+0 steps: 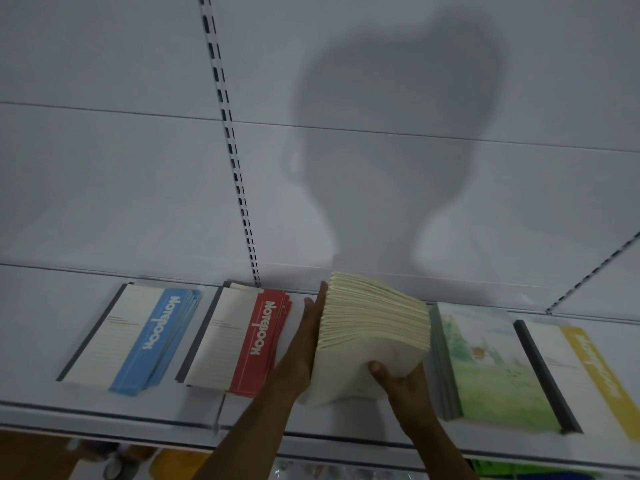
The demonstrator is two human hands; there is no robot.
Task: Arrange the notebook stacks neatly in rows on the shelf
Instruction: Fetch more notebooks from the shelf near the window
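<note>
head view: left hand (pixel 304 344) presses flat against the cream notebook stack (pixel 374 327); right hand (pixel 401 379) fingers grip its near edge.

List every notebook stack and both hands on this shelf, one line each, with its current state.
Blue notebook stack: flat on shelf, fanned, leftmost.
Red notebook stack: flat, slightly fanned.
Cream notebook stack: held between both hands, tilted, page edges showing.
Green notebook stack: flat, right of the held stack.
Yellow notebook stack: flat, rightmost, partly out of frame.
Left hand: fingers straight, pressed against the cream stack's left side.
Right hand: grips its near end.
</note>
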